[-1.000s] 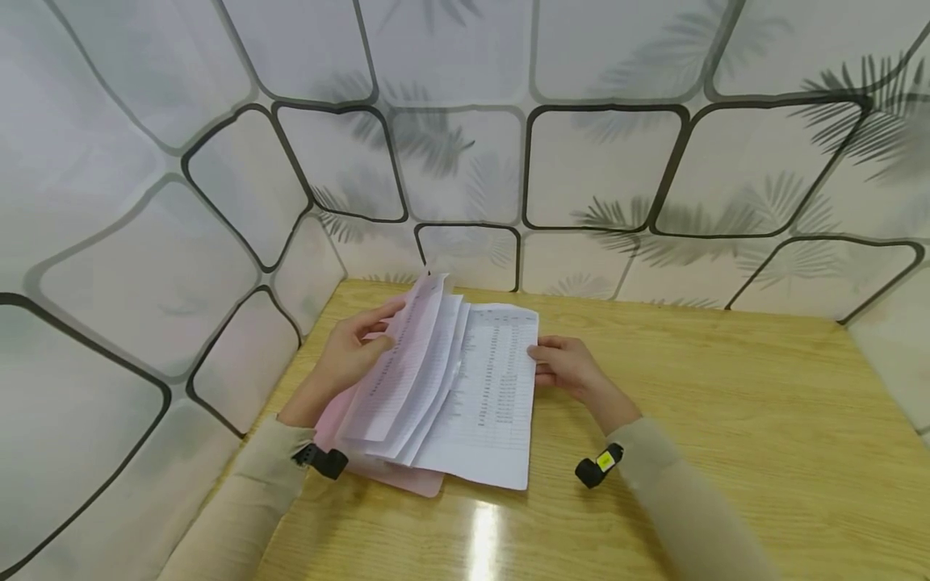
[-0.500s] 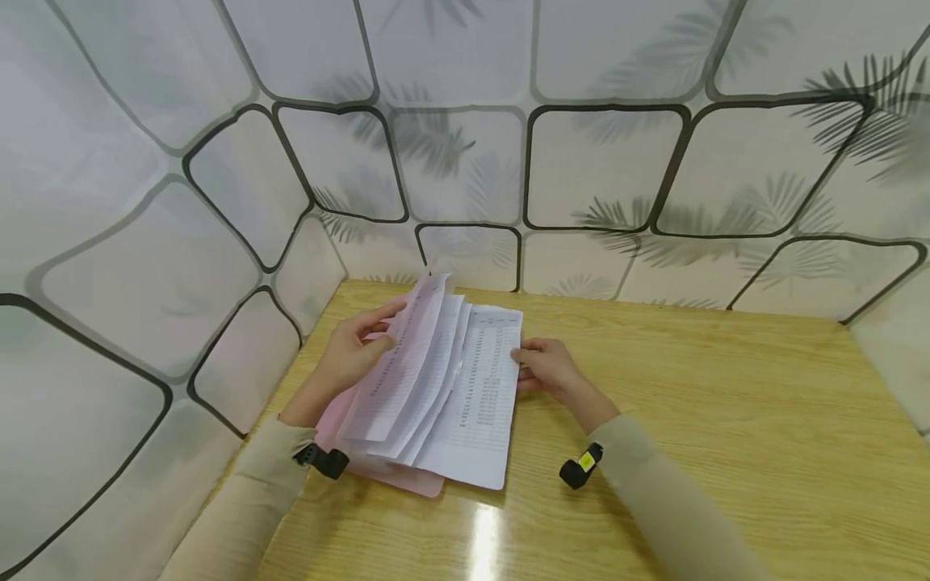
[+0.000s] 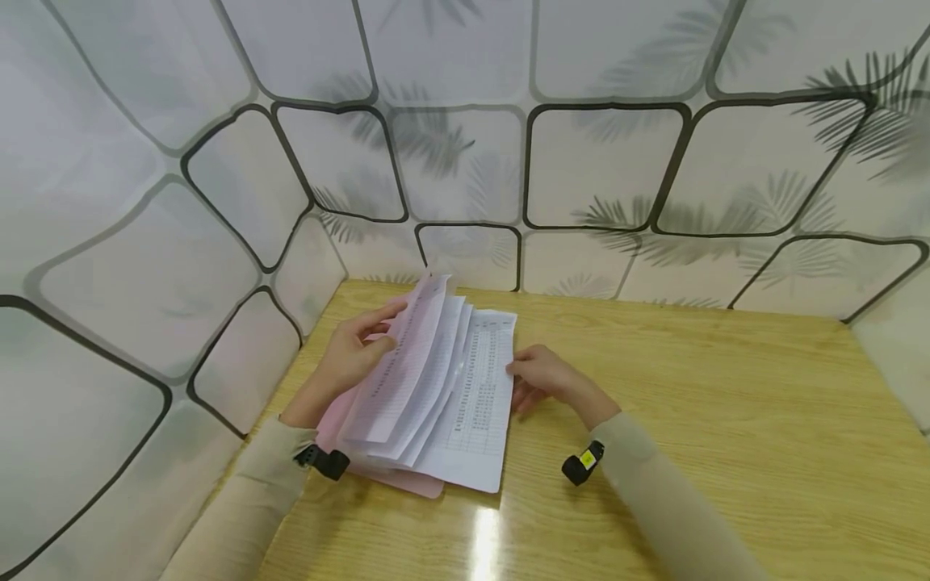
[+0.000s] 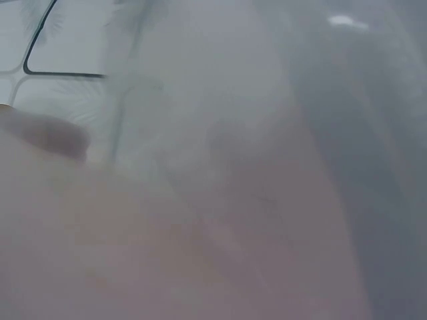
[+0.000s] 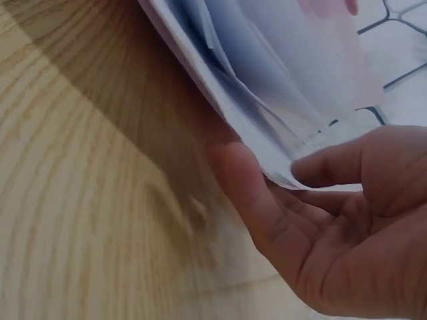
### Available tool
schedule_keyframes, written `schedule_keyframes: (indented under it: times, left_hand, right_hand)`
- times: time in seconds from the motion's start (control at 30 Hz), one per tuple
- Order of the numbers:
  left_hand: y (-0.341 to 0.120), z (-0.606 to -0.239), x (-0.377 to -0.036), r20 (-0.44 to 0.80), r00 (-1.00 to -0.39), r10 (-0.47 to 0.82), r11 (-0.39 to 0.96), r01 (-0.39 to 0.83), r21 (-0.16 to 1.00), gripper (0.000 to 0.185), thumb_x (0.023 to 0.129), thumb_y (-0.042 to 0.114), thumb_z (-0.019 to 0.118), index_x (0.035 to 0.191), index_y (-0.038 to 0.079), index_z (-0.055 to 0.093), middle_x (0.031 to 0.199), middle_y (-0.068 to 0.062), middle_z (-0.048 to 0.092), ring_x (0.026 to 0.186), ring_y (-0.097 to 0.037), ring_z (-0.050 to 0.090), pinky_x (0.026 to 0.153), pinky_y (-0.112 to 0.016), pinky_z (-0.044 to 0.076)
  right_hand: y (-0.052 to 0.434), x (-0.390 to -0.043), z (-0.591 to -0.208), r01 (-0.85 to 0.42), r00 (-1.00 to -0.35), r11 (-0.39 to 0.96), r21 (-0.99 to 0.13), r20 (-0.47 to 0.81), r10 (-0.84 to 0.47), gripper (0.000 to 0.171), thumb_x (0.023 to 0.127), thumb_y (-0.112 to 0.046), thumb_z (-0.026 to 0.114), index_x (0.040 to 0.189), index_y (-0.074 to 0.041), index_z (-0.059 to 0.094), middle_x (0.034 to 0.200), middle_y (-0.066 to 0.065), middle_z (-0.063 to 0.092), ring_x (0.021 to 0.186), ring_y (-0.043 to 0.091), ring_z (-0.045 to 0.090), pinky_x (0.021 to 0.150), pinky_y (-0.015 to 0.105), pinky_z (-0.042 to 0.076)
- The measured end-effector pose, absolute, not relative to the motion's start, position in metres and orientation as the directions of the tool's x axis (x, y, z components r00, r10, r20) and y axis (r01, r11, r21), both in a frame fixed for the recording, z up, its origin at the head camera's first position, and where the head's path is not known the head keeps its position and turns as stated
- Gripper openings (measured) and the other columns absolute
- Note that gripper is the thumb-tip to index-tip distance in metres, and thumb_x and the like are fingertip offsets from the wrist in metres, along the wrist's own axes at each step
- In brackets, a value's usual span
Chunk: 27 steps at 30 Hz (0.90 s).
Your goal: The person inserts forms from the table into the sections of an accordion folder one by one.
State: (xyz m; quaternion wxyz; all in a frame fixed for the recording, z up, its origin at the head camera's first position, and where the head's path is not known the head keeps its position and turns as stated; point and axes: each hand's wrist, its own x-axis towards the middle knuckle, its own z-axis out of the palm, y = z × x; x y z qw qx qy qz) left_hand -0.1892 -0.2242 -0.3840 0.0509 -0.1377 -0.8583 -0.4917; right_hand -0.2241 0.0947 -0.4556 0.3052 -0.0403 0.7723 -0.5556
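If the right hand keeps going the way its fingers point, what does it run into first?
Most likely the right hand meets the lifted printed sheet: its fingertips already sit at that sheet's edge, with the fanned pages behind it. Depth is unclear.

A stack of white printed sheets (image 3: 443, 387), covered in columns of small type, lies at the table's ten o'clock corner. Its left pages stand fanned and tilted up; the lowest right sheet lies nearly flat. A pink folder (image 3: 407, 481) shows beneath, toward seven o'clock.
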Motion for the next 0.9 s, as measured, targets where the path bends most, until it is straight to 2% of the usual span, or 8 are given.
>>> schedule_keyframes:
  times: [0.2,0.27,0.5,0.7,0.9]
  left_hand:
    - [-0.223,-0.384,-0.189,0.23,-0.954,0.193,0.481,0.297,0.825,0.056,0.093,-0.005,0.061,0.148,0.006,0.061,0.153,-0.019,0.058,0.13,-0.046,0.062,0.106,-0.057,0.052]
    - [-0.224,-0.384,-0.189,0.235,-0.953,0.194,0.483,0.301,0.822,0.056,0.093,-0.006,0.061,0.148,0.005,0.061,0.153,-0.019,0.058,0.129,-0.046,0.062,0.105,-0.056,0.053]
    - [-0.223,-0.387,-0.188,0.232,-0.954,0.191,0.466,0.296,0.834,0.056,0.092,-0.008,0.062,0.146,0.004,0.062,0.151,-0.021,0.06,0.129,-0.051,0.061,0.104,-0.057,0.053]
    - [-0.224,-0.387,-0.189,0.232,-0.954,0.188,0.476,0.296,0.828,0.055,0.092,-0.005,0.062,0.147,0.005,0.062,0.151,-0.02,0.06,0.129,-0.05,0.061,0.103,-0.055,0.054]
    - [-0.226,-0.388,-0.19,0.231,-0.955,0.187,0.473,0.294,0.831,0.056,0.092,-0.006,0.062,0.147,0.005,0.062,0.151,-0.019,0.06,0.13,-0.051,0.06,0.104,-0.057,0.052]
  right_hand:
    - [0.106,-0.221,-0.445,0.237,-0.738,0.422,-0.875,-0.445,-0.507,0.028,0.106,-0.008,0.048,0.108,0.011,0.069,0.082,0.016,0.078,0.067,0.02,0.076,0.066,0.038,0.065]
    - [0.107,-0.221,-0.446,0.236,-0.73,0.417,-0.878,-0.443,-0.52,0.027,0.106,-0.006,0.05,0.108,0.012,0.07,0.083,0.016,0.079,0.068,0.019,0.077,0.066,0.037,0.064]
    - [0.098,-0.22,-0.461,0.265,-0.774,0.336,-0.904,-0.407,-0.485,0.026,0.105,-0.006,0.055,0.11,0.014,0.071,0.081,0.014,0.078,0.067,0.017,0.076,0.066,0.035,0.064]
    - [0.086,-0.217,-0.465,0.25,-0.818,0.301,-0.92,-0.367,-0.443,0.025,0.104,-0.006,0.056,0.112,0.013,0.07,0.081,0.012,0.076,0.066,0.017,0.075,0.064,0.033,0.064]
    - [0.077,-0.216,-0.463,0.243,-0.835,0.27,-0.932,-0.343,-0.431,0.024,0.104,-0.005,0.056,0.111,0.014,0.069,0.083,0.014,0.076,0.065,0.016,0.075,0.065,0.034,0.064]
